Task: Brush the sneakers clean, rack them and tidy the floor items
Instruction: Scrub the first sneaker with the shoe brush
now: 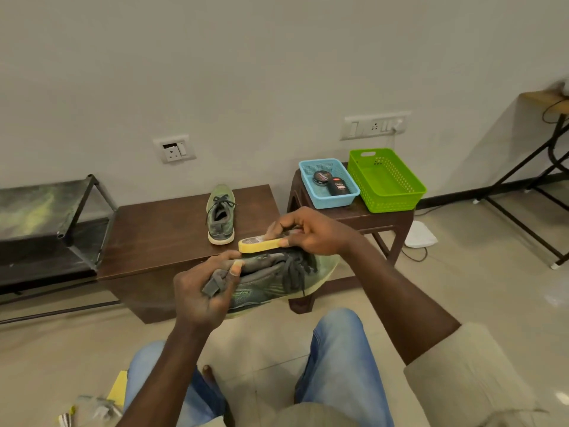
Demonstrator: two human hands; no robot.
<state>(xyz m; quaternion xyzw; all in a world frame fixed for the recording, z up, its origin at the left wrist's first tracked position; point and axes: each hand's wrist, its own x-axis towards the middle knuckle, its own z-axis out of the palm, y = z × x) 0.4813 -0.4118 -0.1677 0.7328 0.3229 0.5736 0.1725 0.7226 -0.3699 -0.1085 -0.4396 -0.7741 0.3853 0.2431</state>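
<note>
Nearest, beside the knees in jeans (pixel 335 349), small floor items (pixel 92 408) and a yellow sheet (pixel 118 391) lie at near left, not yet tidied. Above the knees the left hand (pixel 203 291) curls round the heel of the held sneaker (pixel 277 282), tipping it on its side in the air, probably to present its upper to the yellow brush (pixel 258 245), which the right hand (pixel 311 235) pinches over the laces. The other sneaker (pixel 220 215) stands on the brown surface (pixel 154 235), close to the rack (pixel 61 223) at far left
</note>
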